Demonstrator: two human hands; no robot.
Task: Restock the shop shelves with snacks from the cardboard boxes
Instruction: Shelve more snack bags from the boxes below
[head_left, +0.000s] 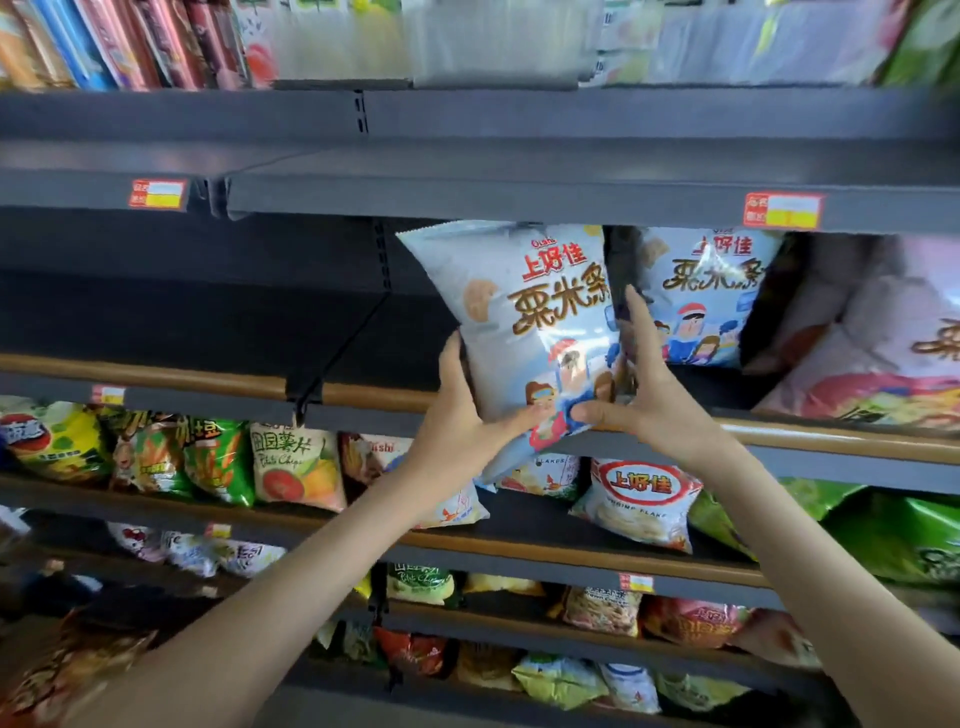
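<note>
I hold a light-blue snack bag (524, 322) with brown lettering and cartoon figures upright at the front of the dark middle shelf (363, 395). My left hand (467, 410) grips its lower left edge. My right hand (641, 384) grips its lower right edge, fingers up along the side. A matching light-blue bag (711, 296) stands on the same shelf just to the right. A pink bag (878, 353) lies tilted further right. No cardboard box is in view.
The middle shelf is bare to the left of the held bag (182, 312). Rows of snack bags fill the shelves below (296, 467) and the top shelf (130, 41). Red-and-yellow price tags (782, 210) sit on the shelf edges.
</note>
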